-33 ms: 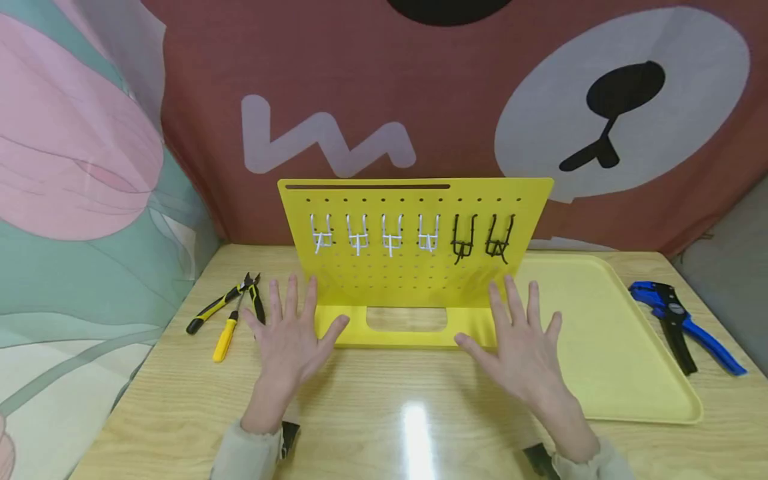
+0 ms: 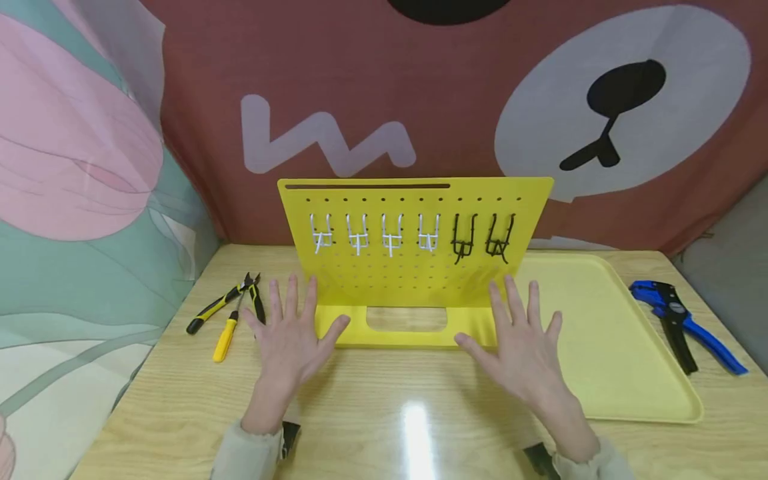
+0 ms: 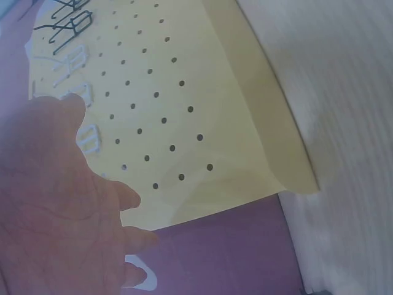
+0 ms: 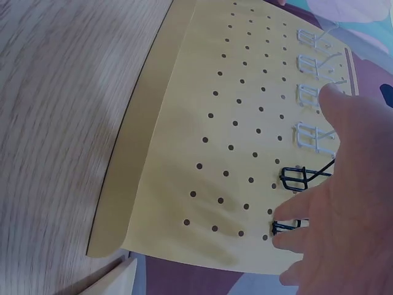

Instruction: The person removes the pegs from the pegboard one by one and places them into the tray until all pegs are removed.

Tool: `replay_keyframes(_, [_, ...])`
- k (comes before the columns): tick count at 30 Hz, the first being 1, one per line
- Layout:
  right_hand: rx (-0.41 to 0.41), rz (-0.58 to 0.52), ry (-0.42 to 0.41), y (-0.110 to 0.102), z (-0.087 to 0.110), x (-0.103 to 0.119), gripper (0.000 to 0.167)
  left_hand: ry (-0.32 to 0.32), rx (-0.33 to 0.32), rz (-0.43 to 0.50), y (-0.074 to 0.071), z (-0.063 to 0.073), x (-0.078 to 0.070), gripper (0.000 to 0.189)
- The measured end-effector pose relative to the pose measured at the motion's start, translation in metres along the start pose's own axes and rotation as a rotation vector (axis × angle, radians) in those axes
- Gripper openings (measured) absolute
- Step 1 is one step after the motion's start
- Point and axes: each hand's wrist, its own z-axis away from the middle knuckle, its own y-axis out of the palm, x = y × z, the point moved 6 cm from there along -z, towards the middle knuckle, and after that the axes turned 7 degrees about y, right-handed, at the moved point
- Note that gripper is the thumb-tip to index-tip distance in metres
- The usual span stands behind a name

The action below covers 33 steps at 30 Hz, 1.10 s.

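Observation:
A yellow pegboard (image 2: pixel 414 273) stands upright on its flat base towards the back of the table. White wire hooks (image 2: pixel 392 237) hang in a row on its left and middle, and two black wire hooks (image 2: pixel 463 240) hang at the right. My left hand (image 2: pixel 291 347) is spread with straight fingers before the board's lower left corner, holding nothing. Mirroring it at the lower right, my right hand (image 2: pixel 522 350) has its fingers splayed and is likewise bare. Both wrist views show a palm facing the perforated panel; whether any fingertip touches it I cannot tell.
Left of the board lie yellow-and-black pliers (image 2: pixel 219 310) and a yellow-handled screwdriver (image 2: pixel 225 339). A pale yellow tray (image 2: pixel 630 373) lies at the right, with a blue-and-black wire stripper (image 2: pixel 678 320) beyond its edge. Printed cloth (image 2: pixel 360 60) hangs behind the table.

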Motion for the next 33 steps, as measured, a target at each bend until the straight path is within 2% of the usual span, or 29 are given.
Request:
replay_keyframes(3, [0.034,-0.030,-0.002,0.001,0.002,0.002,0.092,0.007,-0.007,0.003,-0.002,0.001,0.000,0.091])
replay_keyframes(5, [0.063,-0.092,-0.036,-0.002,0.001,0.004,0.086,0.009,-0.026,0.034,-0.004,0.001,0.001,0.090])
replay_keyframes(7, [0.093,-0.193,-0.092,-0.007,-0.001,0.006,0.074,0.012,-0.061,0.134,-0.007,-0.002,0.003,0.086])
replay_keyframes(9, [0.084,-0.307,-0.152,-0.018,-0.004,0.006,0.055,0.006,-0.099,0.296,-0.009,-0.008,0.009,0.082])
replay_keyframes(11, [0.036,-0.425,-0.188,-0.033,-0.008,0.002,0.035,-0.006,-0.164,0.485,-0.014,-0.018,0.016,0.076])
replay_keyframes(13, [-0.051,-0.564,-0.193,-0.051,-0.014,-0.005,0.021,-0.029,-0.237,0.647,-0.018,-0.028,0.024,0.071])
replay_keyframes(16, [-0.202,-0.866,-0.167,-0.075,-0.025,-0.018,0.014,-0.082,-0.340,0.807,-0.025,-0.042,0.036,0.061])
replay_keyframes(18, [-0.291,-1.070,-0.168,-0.085,-0.033,-0.026,0.014,-0.120,-0.367,0.887,-0.028,-0.050,0.041,0.056])
replay_keyframes(19, [-0.317,-1.163,-0.168,-0.087,-0.037,-0.028,0.014,-0.133,-0.367,0.917,-0.030,-0.054,0.043,0.054])
replay_keyframes(21, [-0.355,-1.305,-0.166,-0.089,-0.044,-0.032,0.015,-0.170,-0.324,0.977,-0.030,-0.059,0.046,0.052])
replay_keyframes(24, [-0.363,-1.409,-0.142,-0.085,-0.050,-0.036,0.015,-0.208,-0.232,1.073,-0.028,-0.066,0.048,0.053])
replay_keyframes(26, [-0.360,-1.419,-0.109,-0.082,-0.052,-0.038,0.015,-0.253,-0.194,1.149,-0.024,-0.069,0.051,0.053])
replay_keyframes(28, [-0.359,-1.419,-0.073,-0.079,-0.052,-0.041,0.016,-0.282,-0.193,1.209,-0.019,-0.072,0.054,0.049])
replay_keyframes(30, [-0.361,-1.408,-0.046,-0.078,-0.051,-0.043,0.016,-0.301,-0.199,1.235,-0.014,-0.075,0.058,0.042])
replay_keyframes(33, [-0.363,-1.395,-0.027,-0.077,-0.050,-0.045,0.016,-0.298,-0.199,1.242,-0.007,-0.079,0.062,0.033])
